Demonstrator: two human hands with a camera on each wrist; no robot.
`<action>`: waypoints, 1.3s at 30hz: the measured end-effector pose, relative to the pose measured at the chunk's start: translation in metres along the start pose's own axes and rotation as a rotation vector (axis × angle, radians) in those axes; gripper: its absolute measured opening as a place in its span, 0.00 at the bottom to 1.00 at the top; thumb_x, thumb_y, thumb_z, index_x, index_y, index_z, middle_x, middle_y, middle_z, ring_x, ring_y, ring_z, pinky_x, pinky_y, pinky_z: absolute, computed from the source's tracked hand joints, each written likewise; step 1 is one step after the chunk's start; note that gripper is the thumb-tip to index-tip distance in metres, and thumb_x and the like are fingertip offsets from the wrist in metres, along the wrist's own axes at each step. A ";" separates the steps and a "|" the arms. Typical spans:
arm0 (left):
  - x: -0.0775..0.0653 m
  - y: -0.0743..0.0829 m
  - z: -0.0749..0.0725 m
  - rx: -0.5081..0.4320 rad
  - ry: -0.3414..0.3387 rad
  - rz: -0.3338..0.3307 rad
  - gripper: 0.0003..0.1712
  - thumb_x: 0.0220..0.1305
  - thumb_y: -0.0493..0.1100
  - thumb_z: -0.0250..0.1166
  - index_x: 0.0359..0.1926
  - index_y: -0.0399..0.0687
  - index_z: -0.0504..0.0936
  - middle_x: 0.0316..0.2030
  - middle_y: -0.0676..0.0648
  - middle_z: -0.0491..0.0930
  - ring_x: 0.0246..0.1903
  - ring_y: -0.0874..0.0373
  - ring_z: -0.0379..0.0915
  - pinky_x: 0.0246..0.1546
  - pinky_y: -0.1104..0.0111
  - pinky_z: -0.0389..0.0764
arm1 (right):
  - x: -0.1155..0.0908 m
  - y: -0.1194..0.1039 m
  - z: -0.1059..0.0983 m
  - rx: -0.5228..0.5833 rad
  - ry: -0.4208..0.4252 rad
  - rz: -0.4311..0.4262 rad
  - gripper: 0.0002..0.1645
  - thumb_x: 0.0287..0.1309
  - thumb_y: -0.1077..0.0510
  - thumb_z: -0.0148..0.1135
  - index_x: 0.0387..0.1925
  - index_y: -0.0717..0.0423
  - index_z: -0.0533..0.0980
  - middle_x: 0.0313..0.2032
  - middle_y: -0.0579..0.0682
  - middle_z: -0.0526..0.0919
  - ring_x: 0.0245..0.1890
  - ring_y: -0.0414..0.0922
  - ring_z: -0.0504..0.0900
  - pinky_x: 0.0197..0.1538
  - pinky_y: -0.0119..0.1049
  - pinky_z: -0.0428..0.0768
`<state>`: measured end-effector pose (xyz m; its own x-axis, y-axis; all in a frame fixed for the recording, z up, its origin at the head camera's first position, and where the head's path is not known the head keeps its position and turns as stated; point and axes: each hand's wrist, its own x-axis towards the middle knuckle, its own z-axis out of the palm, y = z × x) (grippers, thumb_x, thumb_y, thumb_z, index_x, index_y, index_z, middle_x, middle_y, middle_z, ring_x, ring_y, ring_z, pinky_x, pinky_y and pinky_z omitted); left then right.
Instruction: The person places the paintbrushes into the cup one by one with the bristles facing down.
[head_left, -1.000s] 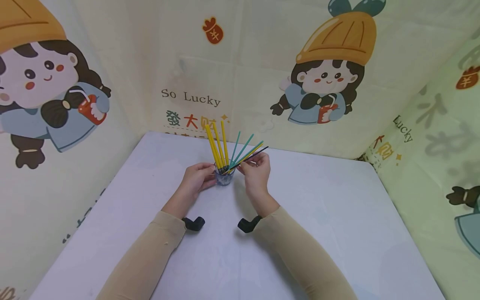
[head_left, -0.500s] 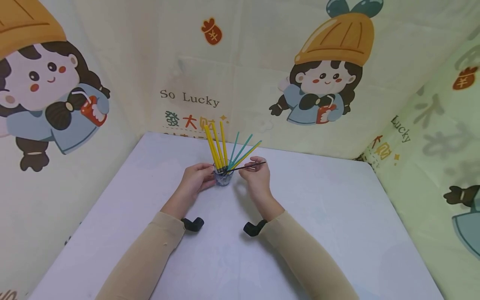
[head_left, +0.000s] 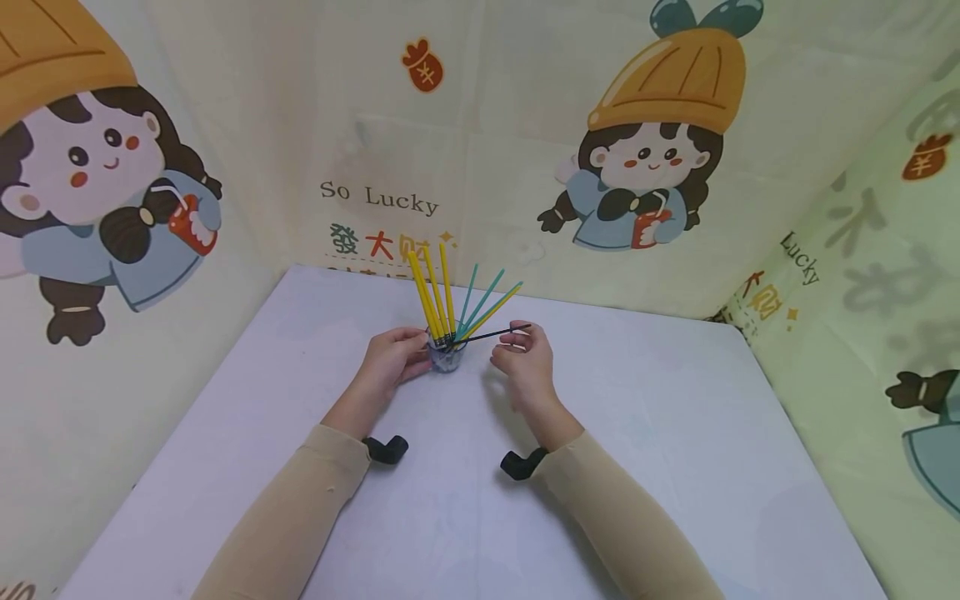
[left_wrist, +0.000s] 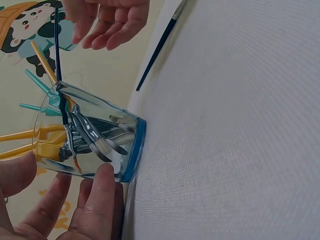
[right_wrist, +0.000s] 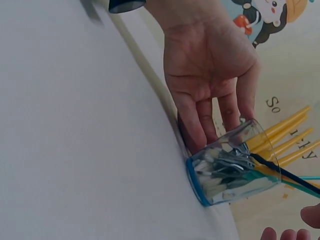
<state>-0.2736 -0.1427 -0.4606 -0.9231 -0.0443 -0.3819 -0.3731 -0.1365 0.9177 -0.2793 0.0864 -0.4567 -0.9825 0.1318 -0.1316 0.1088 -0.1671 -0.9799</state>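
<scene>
My left hand (head_left: 393, 354) holds a clear glass cup (head_left: 447, 361) with a blue base, thumb near the rim and fingers along its side. Paintbrushes with yellow handles (head_left: 423, 292) and teal handles (head_left: 489, 293) stand in it, bristles down. A dark-handled paintbrush (head_left: 483, 336) leans low over the rim toward the right. Its handle end lies by the fingers of my right hand (head_left: 531, 367), which are loosely bent; the thumb is apart from it. In the left wrist view, another dark blue paintbrush (left_wrist: 159, 50) lies near the table surface; the head view does not show it.
A white-covered table (head_left: 660, 433) spreads around the cup. Printed cloth walls (head_left: 510, 167) with cartoon figures enclose the back and sides. A black wrist mount (head_left: 386, 450) sits on the left wrist, another black mount (head_left: 523, 464) on the right.
The dark paintbrush has swung down from a steeper lean to a low one. My right hand has loosened its pinch and shifted right and slightly down. The left hand stays on the cup.
</scene>
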 end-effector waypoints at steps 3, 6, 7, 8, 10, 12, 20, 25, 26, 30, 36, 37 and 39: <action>0.001 0.000 0.000 0.005 0.005 0.000 0.19 0.80 0.46 0.64 0.65 0.45 0.81 0.64 0.41 0.80 0.62 0.48 0.80 0.61 0.61 0.89 | 0.001 -0.001 -0.005 -0.007 -0.005 0.023 0.36 0.61 0.77 0.66 0.68 0.54 0.72 0.56 0.64 0.81 0.49 0.52 0.83 0.47 0.41 0.94; 0.001 0.000 0.000 0.009 0.008 0.000 0.19 0.80 0.47 0.64 0.65 0.45 0.81 0.64 0.41 0.80 0.62 0.48 0.80 0.61 0.61 0.90 | 0.003 -0.002 -0.012 -0.040 -0.016 0.038 0.40 0.63 0.75 0.65 0.74 0.53 0.69 0.62 0.66 0.80 0.55 0.59 0.83 0.49 0.42 0.94; 0.001 0.000 0.001 0.009 0.007 0.001 0.20 0.80 0.46 0.64 0.65 0.45 0.81 0.64 0.41 0.80 0.62 0.48 0.80 0.61 0.61 0.90 | 0.003 -0.002 -0.015 -0.052 -0.020 0.042 0.40 0.64 0.74 0.65 0.75 0.53 0.68 0.62 0.65 0.80 0.56 0.60 0.83 0.49 0.42 0.94; 0.001 0.000 0.001 0.009 0.008 -0.001 0.19 0.80 0.46 0.64 0.65 0.45 0.81 0.64 0.41 0.80 0.62 0.48 0.80 0.61 0.61 0.90 | 0.004 -0.003 -0.017 -0.068 -0.026 0.044 0.41 0.64 0.73 0.65 0.76 0.53 0.68 0.63 0.65 0.79 0.57 0.61 0.83 0.49 0.41 0.94; 0.001 0.000 0.001 0.010 0.006 0.001 0.20 0.80 0.47 0.64 0.66 0.45 0.81 0.64 0.41 0.79 0.62 0.48 0.80 0.61 0.61 0.90 | 0.006 -0.003 -0.022 -0.111 -0.038 0.052 0.41 0.66 0.71 0.66 0.77 0.51 0.67 0.64 0.63 0.79 0.58 0.62 0.84 0.50 0.40 0.94; 0.002 -0.001 0.001 0.009 0.006 0.001 0.20 0.80 0.46 0.64 0.66 0.45 0.81 0.65 0.41 0.79 0.62 0.48 0.80 0.61 0.61 0.89 | 0.007 -0.003 -0.027 -0.157 -0.048 0.056 0.42 0.67 0.69 0.66 0.78 0.49 0.66 0.64 0.62 0.80 0.57 0.63 0.85 0.50 0.40 0.94; 0.002 0.000 0.000 0.005 0.001 -0.006 0.20 0.80 0.46 0.64 0.66 0.46 0.81 0.64 0.42 0.80 0.63 0.48 0.80 0.62 0.61 0.89 | 0.014 -0.002 -0.043 -0.307 -0.084 0.044 0.41 0.69 0.66 0.67 0.79 0.48 0.66 0.60 0.59 0.82 0.53 0.58 0.87 0.49 0.42 0.94; 0.003 -0.001 0.000 0.004 0.001 -0.001 0.20 0.80 0.46 0.64 0.66 0.45 0.81 0.64 0.41 0.80 0.62 0.48 0.80 0.62 0.61 0.89 | 0.019 -0.004 -0.047 -0.357 -0.096 0.056 0.42 0.67 0.66 0.69 0.78 0.47 0.67 0.59 0.60 0.82 0.48 0.55 0.88 0.46 0.40 0.94; 0.003 -0.001 0.000 0.005 0.002 -0.001 0.20 0.80 0.46 0.64 0.66 0.45 0.81 0.64 0.41 0.80 0.62 0.48 0.80 0.62 0.61 0.89 | 0.020 -0.004 -0.048 -0.365 -0.099 0.058 0.42 0.66 0.67 0.70 0.78 0.47 0.67 0.58 0.60 0.82 0.46 0.55 0.88 0.45 0.39 0.94; 0.003 -0.001 0.000 0.009 0.007 -0.004 0.20 0.80 0.46 0.64 0.66 0.46 0.81 0.64 0.42 0.79 0.62 0.48 0.80 0.62 0.61 0.89 | 0.025 -0.005 -0.050 -0.408 -0.111 0.070 0.43 0.65 0.68 0.70 0.78 0.48 0.67 0.58 0.60 0.83 0.42 0.51 0.87 0.41 0.36 0.94; 0.002 0.000 0.001 0.004 0.009 -0.003 0.20 0.80 0.46 0.64 0.65 0.45 0.81 0.64 0.42 0.79 0.62 0.48 0.80 0.63 0.60 0.89 | 0.032 -0.009 -0.049 -0.504 -0.121 0.103 0.43 0.65 0.66 0.71 0.78 0.48 0.68 0.58 0.57 0.85 0.44 0.51 0.87 0.41 0.36 0.93; 0.002 0.000 0.001 0.006 0.009 -0.004 0.19 0.80 0.46 0.64 0.65 0.45 0.81 0.64 0.42 0.80 0.62 0.48 0.80 0.62 0.60 0.89 | 0.033 -0.009 -0.049 -0.519 -0.121 0.109 0.43 0.65 0.65 0.71 0.78 0.48 0.68 0.58 0.57 0.85 0.45 0.51 0.87 0.41 0.36 0.93; 0.002 0.000 0.001 0.013 0.013 -0.007 0.19 0.80 0.46 0.64 0.65 0.46 0.81 0.64 0.42 0.80 0.62 0.48 0.80 0.62 0.61 0.89 | 0.036 -0.008 -0.049 -0.541 -0.120 0.118 0.42 0.65 0.65 0.71 0.78 0.49 0.68 0.57 0.56 0.85 0.47 0.52 0.87 0.42 0.37 0.93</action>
<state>-0.2755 -0.1415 -0.4613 -0.9193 -0.0568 -0.3894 -0.3805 -0.1244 0.9164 -0.3081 0.1405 -0.4605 -0.9657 0.0250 -0.2583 0.2501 0.3545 -0.9010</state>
